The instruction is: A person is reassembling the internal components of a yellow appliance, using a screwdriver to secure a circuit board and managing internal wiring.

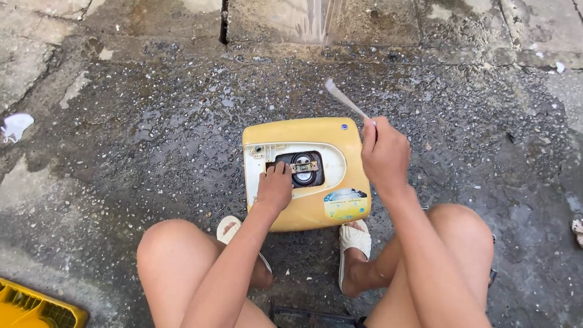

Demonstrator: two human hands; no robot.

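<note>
A yellowed plastic appliance casing [316,209] lies on wet, gravelly concrete between my feet. Its white inset panel has a dark oval opening [303,172] crossed by a small metal bracket. My left hand [274,187] rests on the panel with its fingertips at the left edge of that opening. Above the casing's right side, my right hand [384,152] is closed around a thin, light stick-like tool [344,99]; the tool points up and to the left and is blurred. A coloured sticker [345,203] sits on the casing's lower right corner.
I squat with bare knees and pale sandals [355,237] just below the casing. A yellow plastic crate [33,307] shows at the bottom left. A white scrap [15,126] lies at the far left. A dark object [306,317] sits at the bottom centre.
</note>
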